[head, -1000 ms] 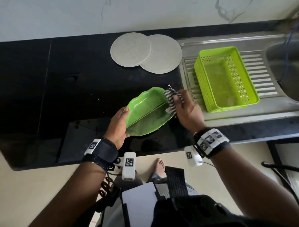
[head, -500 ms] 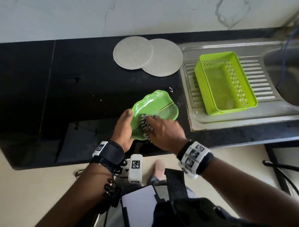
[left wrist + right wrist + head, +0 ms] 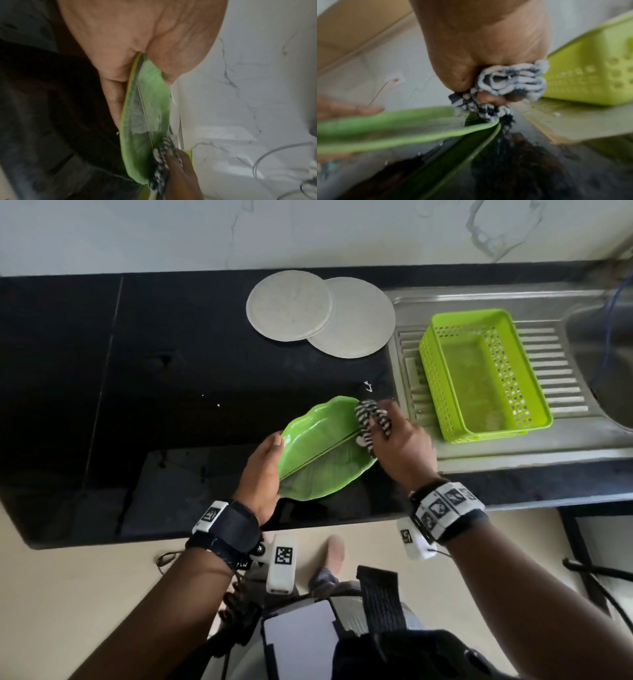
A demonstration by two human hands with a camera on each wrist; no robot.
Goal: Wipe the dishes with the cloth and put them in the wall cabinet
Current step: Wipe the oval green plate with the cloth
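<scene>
A lime-green perforated basket [image 3: 486, 374] stands on the steel sink drainboard [image 3: 561, 371] at the right, with nothing visible inside it. The left hand [image 3: 262, 474] grips the left edge of a green leaf-shaped plate [image 3: 318, 450], thumb on its upper face and fingers behind, holding it tilted above the near edge of the black countertop [image 3: 137, 371]. The right hand [image 3: 404, 446] has its fingers curled round a bunched black-and-white striped cloth [image 3: 368, 422], pressing it against the plate's far right end. Two round pale plates [image 3: 289, 304] lie overlapping at the counter's far side.
</scene>
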